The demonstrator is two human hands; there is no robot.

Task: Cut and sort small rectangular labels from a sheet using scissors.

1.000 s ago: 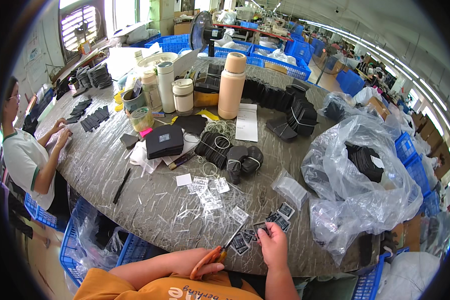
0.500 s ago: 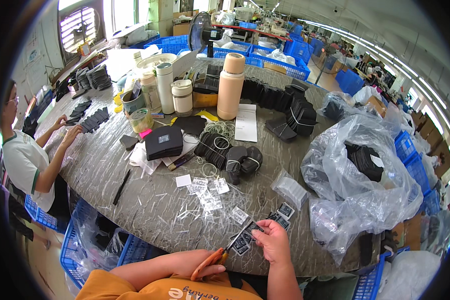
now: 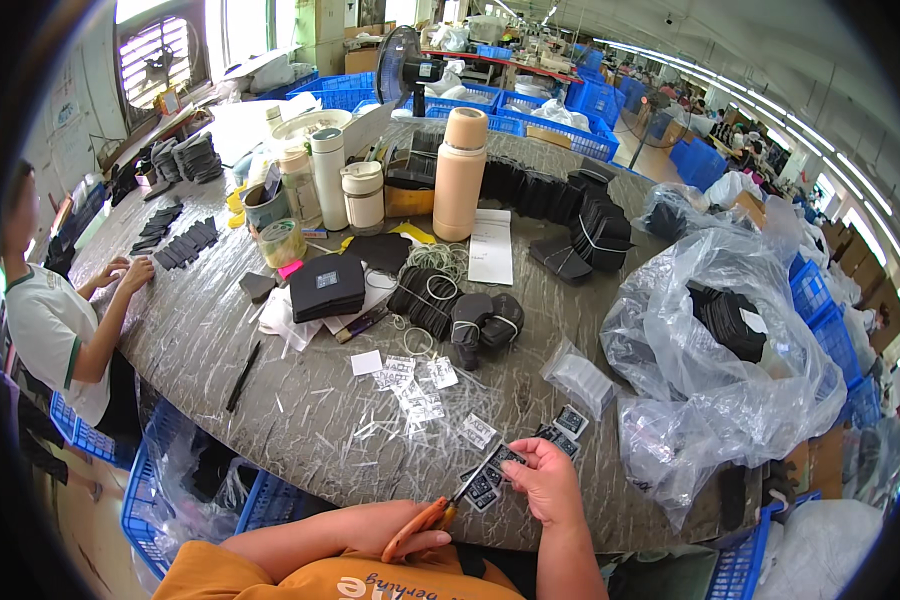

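Head view. We list, near the lower edge: our left hand [image 3: 402,535], fingers closed around the orange handles of a pair of scissors [image 3: 438,515], blades pointing up and right toward a strip of small black-and-white labels [image 3: 492,478]. Our right hand [image 3: 542,478] pinches the strip's right end between thumb and fingers, holding it at the near edge of the grey work table [image 3: 270,400].

Change noted: a second ago the right hand lies flat over loose labels farther right; half a second ago it lifts the strip; now the strip sits at the scissor tips. We judge the cutting of single labels off the strip is at hand, not yet made.

Also on the table: cut labels scattered [image 3: 415,385], a clear packet [image 3: 582,378], rubber-banded black bundles [image 3: 470,320], a black box [image 3: 327,287], a tall beige flask [image 3: 461,172], a large clear plastic bag of black pieces [image 3: 720,350].

At the left, another person's hands [image 3: 130,272] rest by rows of black pieces [image 3: 185,245].
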